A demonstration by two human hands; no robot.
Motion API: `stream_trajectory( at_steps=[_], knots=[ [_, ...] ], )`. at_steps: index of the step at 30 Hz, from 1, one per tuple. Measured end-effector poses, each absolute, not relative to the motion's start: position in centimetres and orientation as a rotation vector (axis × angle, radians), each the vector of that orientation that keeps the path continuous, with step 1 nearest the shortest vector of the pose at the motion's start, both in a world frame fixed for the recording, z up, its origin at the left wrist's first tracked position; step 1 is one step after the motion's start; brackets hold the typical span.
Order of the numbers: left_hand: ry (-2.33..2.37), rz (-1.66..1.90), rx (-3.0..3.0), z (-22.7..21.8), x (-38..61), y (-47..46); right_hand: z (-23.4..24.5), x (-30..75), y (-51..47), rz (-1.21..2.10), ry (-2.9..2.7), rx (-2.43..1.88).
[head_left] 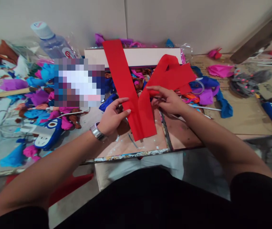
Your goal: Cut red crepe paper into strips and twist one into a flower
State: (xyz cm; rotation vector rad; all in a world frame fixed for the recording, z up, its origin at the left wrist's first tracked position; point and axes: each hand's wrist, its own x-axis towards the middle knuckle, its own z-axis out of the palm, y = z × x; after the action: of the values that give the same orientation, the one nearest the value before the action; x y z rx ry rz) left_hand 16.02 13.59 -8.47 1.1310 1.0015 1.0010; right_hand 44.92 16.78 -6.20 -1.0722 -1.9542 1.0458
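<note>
The red strip (142, 117) lies in a V shape in front of the white box (136, 56). One end goes up and over the left part of the box. The other end is bunched up in front of the box's right part.

The left hand (112, 117) is in front of the box and pinches the strip's left edge between thumb and fingers. The right hand (170, 101) is also in front of the box, at the strip's right edge. It is closed around an orange handle (153, 93). This may be scissors, but I cannot tell for sure.

The strip looks thin and soft, so I think a hard tug from the pinching hand could rip it. If the handle is scissors, the strip hides the blades. A finger tucked under the strip could then get nipped. The long end on the box is loose, so it could slip off and pull the strip crooked. The pink and blue scraps (38, 97) to the left of the box are close enough to catch on the strip.
</note>
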Motion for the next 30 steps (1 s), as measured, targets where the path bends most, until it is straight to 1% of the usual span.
stream_trajectory(
  at_steps=[2,5,7,12,17,21,23,25,27,28,30],
  knots=[
    [0.990,1.006,1.176,-8.3,16.0,13.5,-5.9,44.5,16.1,1.168,-1.894,-1.055],
    [0.984,1.029,1.243,-8.3,15.8,13.6,-5.6,43.9,15.5,1.336,-1.785,-1.176],
    [1.002,1.043,1.284,-8.6,15.7,13.7,-5.4,44.0,15.6,1.352,-1.715,-1.258],
    [1.031,1.035,1.329,-9.1,15.5,13.9,-5.6,45.0,16.6,1.164,-1.643,-1.336],
    [1.039,0.989,1.505,-8.6,15.4,13.8,-6.5,45.2,16.8,0.836,-1.885,-1.492],
    [1.046,0.889,1.430,-8.5,15.2,13.6,-6.8,45.4,16.8,0.554,-2.092,-1.484],
    [1.044,0.893,1.399,-8.5,15.2,13.5,-6.7,45.5,16.7,0.450,-2.127,-1.463],
    [1.048,0.907,1.397,-8.5,15.4,13.4,-6.3,45.4,16.4,0.413,-2.091,-1.444],
    [1.048,0.923,1.407,-8.4,15.5,13.3,-5.8,45.0,15.6,0.570,-1.973,-1.416],
    [1.044,0.937,1.417,-8.3,15.5,13.3,-5.5,44.6,15.1,0.749,-1.886,-1.385],
    [1.026,0.949,1.449,-8.1,15.5,13.3,-4.9,43.7,13.6,1.254,-1.634,-1.257]
  ],
)
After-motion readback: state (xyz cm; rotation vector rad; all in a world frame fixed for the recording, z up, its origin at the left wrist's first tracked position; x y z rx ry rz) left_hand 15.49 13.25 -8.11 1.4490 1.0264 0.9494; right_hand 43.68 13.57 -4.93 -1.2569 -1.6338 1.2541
